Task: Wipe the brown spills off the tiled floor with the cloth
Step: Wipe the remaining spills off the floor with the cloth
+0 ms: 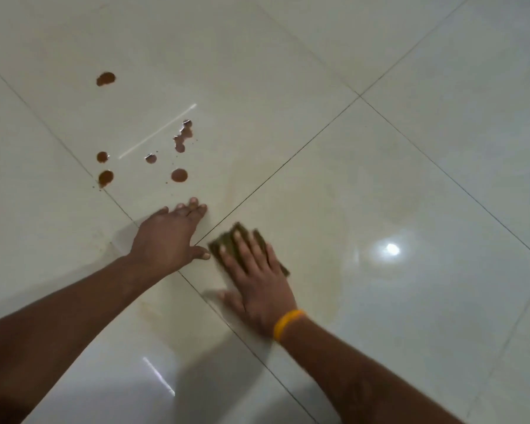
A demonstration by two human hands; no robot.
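Pressing flat on the cloth [227, 243], the right hand [257, 280] has its fingers spread straight over the dark green pad just below the middle of the frame, right beside a grout line [288, 162]. The left hand [166, 237] rests on the floor [426, 179] just left of it, fingers extended and propping the body, holding nothing.

Brown spills [179, 175] sit untouched in the upper left of the frame: one round drop just above the left fingertips, a ragged cluster [182, 137] higher up, two drops [103, 166] near the left grout line, and a lone one [106, 78] farthest up.

A faint yellowish film [328, 270] arcs across the tile around the cloth. That points to the main risk: the cloth may be smearing liquid thin rather than lifting it, leaving a wide haze. A soaked pad would carry brown into the grout, where it could stain. The bracing left hand lies near the closest drop and could slide into it on the glossy, possibly wet tile. Tiny specks around the drops could easily be missed.
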